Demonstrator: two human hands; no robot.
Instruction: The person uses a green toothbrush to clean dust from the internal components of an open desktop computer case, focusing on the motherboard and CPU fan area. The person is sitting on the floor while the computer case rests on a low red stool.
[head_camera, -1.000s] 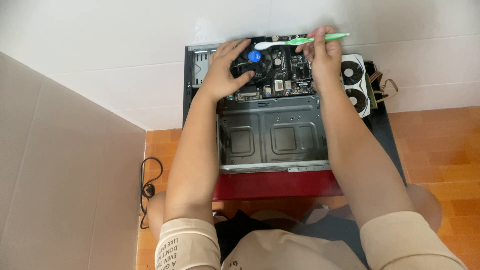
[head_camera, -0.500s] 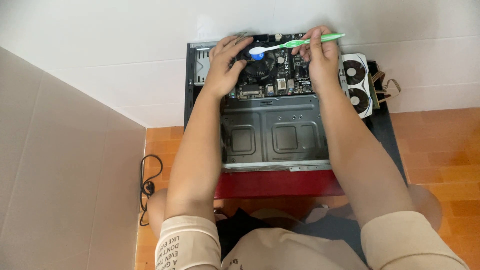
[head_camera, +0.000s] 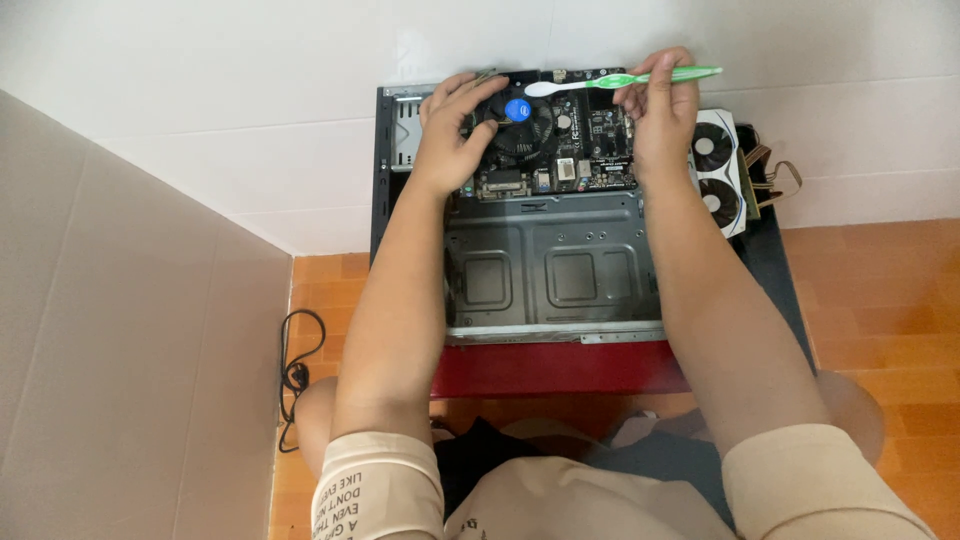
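Since half a second ago, right hand (head_camera: 660, 110) pinching green toothbrush (head_camera: 625, 81) has barely shifted, handle lying three-to-nine o'clock, bristles nearing cooler fan (head_camera: 522, 125) under spread left hand (head_camera: 455, 130).

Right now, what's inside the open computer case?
Inside the computer case a motherboard sits at the far end with a round cooler fan; nearer is bare metal tray. The left hand and right hand, holding a green toothbrush, cover parts of the board.

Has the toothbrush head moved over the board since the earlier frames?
Yes. The toothbrush head has lifted off the blue-capped cooler fan, toward the case's far edge.
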